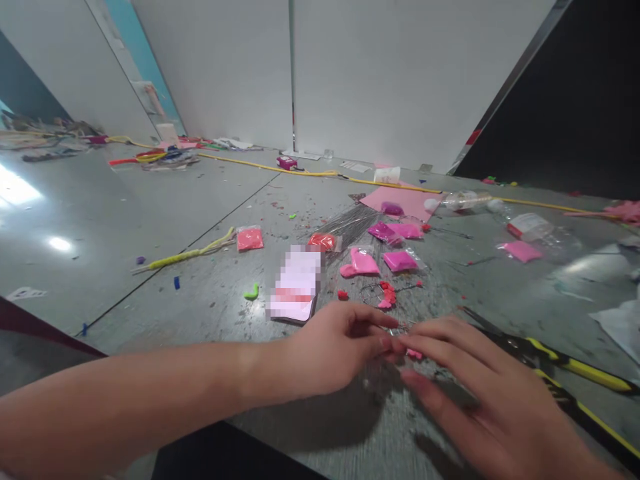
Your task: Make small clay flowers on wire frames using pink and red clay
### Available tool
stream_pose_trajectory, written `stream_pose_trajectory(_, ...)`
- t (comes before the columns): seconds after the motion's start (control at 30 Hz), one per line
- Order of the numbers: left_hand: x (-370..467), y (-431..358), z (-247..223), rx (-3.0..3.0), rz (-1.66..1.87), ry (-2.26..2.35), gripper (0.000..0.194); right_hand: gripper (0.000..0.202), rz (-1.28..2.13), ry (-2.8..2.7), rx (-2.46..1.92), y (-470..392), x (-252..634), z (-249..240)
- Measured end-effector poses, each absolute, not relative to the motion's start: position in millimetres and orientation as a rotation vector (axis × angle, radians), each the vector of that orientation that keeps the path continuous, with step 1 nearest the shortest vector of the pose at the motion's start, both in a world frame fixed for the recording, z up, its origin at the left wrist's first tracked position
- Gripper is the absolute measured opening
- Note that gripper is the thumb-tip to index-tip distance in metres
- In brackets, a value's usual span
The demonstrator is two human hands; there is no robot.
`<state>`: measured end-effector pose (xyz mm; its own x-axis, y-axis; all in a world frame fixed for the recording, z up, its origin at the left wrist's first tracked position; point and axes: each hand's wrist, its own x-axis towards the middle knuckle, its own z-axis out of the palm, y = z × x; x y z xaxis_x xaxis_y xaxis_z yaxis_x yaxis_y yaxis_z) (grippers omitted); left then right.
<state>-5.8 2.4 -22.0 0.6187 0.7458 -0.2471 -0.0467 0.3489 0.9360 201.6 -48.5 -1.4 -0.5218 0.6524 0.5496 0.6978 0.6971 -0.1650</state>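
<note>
Nearest us, our left hand (333, 347) and right hand (480, 387) meet fingertip to fingertip, pinched together on a small pink clay piece (414, 354) just above the grey table (200, 280). We judge it soft, light and easily squashed, so we would hold it gently by its edges. Yellow-handled pliers (565, 363) lie beside the right hand, pink clay packets (400, 260) farther off

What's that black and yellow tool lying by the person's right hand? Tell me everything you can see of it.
The black-and-yellow pliers look like a hand tool with two long handles in black grips edged with yellow, probably rubber or plastic. They lie flat on the grey table, dark metal tip pointing towards the middle of the table, handles spread slightly apart and running off to the lower right. The right hand lies just beside them and hides part of one handle; whether it touches them cannot be told.
</note>
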Motion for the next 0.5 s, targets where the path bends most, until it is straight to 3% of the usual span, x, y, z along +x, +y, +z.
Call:
stream_pose_trajectory(0.27,0.7,1.3,-15.2,1.273,0.508,0.743,0.039,0.019,-0.227,-2.230,-0.924,-39.5,204.0,-32.1)
stream_pose_trajectory(0.5,-24.7,27.3,-15.8,2.280,0.769,0.696,0.041,0.009,-0.201,-2.160,-0.974,-43.1,204.5,-28.2)
